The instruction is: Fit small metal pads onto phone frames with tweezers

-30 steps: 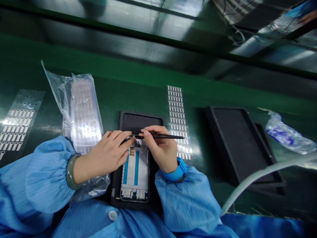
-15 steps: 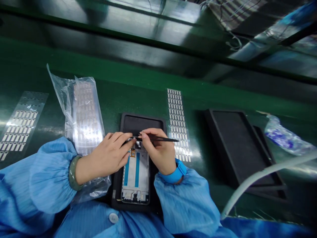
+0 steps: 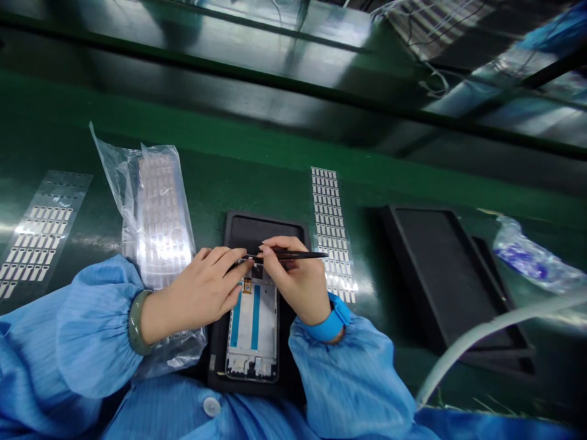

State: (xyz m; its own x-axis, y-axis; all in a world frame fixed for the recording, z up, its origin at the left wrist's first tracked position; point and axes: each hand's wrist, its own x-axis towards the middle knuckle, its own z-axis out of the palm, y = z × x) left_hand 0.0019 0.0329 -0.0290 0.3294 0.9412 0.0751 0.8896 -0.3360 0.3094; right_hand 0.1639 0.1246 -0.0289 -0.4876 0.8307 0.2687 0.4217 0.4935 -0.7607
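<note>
A silver phone frame (image 3: 245, 327) with two blue strips and a small gold flex piece lies in a black tray (image 3: 217, 366) in front of me. My right hand (image 3: 298, 278) is closed around black tweezers (image 3: 302, 255), whose tips point left over the frame's upper end. My left hand (image 3: 197, 287) reaches over the frame from the left. Its thumb and fingers are bent together close to the tweezer tips. Whatever lies between those fingertips is hidden. The upper end of the frame is partly covered by both hands.
A clear plastic bag (image 3: 183, 214) of small-part sheets lies left of the tray. Sheets of small pale parts flank it: a left sheet (image 3: 39, 238) and a right sheet (image 3: 331, 226). Stacked black trays (image 3: 440, 275), a crumpled plastic bag (image 3: 532, 253) and a pale hose (image 3: 486, 333) are rightward.
Both hands stay nearly in place over the frame's upper end. The tweezers have tilted slightly, their rear end a little higher. The whole view has shifted a little.
</note>
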